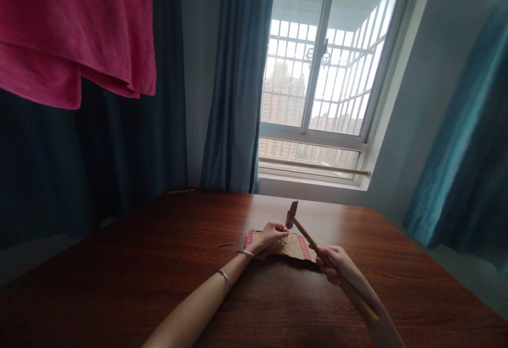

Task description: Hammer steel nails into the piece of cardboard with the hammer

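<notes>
A flat tan piece with pink patterned edges (296,246) lies on the wooden table (159,263). My left hand (270,234) rests on it with fingers pinched together, holding something small that I cannot make out. My right hand (332,264) grips the long wooden handle of a small hammer (292,214). The hammer head hangs just above and to the right of my left fingertips. Two bracelets sit on my left forearm.
A thin nail-like pin (226,244) lies on the table left of the piece. Behind the table are a barred window (317,83) and blue curtains (234,83). A pink cloth (75,30) hangs at upper left.
</notes>
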A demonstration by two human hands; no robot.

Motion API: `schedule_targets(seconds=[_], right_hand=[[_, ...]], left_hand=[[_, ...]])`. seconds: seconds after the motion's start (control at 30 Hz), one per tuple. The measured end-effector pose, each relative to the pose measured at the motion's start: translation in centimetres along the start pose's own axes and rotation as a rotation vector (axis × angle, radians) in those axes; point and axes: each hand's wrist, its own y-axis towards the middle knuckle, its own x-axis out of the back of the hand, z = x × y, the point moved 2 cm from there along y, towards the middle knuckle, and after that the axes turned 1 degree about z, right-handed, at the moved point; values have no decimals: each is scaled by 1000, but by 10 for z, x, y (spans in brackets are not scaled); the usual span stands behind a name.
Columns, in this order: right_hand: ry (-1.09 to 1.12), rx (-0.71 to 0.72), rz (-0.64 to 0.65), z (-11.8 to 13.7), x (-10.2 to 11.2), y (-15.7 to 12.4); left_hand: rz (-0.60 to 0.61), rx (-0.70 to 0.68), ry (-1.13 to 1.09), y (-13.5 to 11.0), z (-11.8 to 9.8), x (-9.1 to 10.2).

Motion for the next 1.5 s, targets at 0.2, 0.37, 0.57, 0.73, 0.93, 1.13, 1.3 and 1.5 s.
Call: schedule_targets(seconds=[0.2, 0.37, 0.57, 0.73, 0.93, 1.13, 1.3, 1.5], right_hand=[[-30, -27, -19, -3, 0, 3], [-37, 19, -49, -2, 4, 4], [-251, 175, -279, -4, 26, 8], [-457, 176, -508, -15, 51, 15], [-671, 200, -641, -23, 72, 16], [-752, 151, -650, -24, 78, 14], [-831, 94, -629, -27, 76, 15], [-910, 74, -616, -28, 74, 15]], left_hand=[[13, 9, 37, 1, 1, 0], [21, -2, 28, 1, 0, -1], [-37, -11, -30, -2, -9, 5], [-91, -22, -157, -3, -15, 15], [-178, 19, -231, -2, -25, 28], [-261, 46, -266, 6, -34, 58], [-314, 36, -247, 7, -50, 93], [-221, 76, -115, -7, -63, 119]])
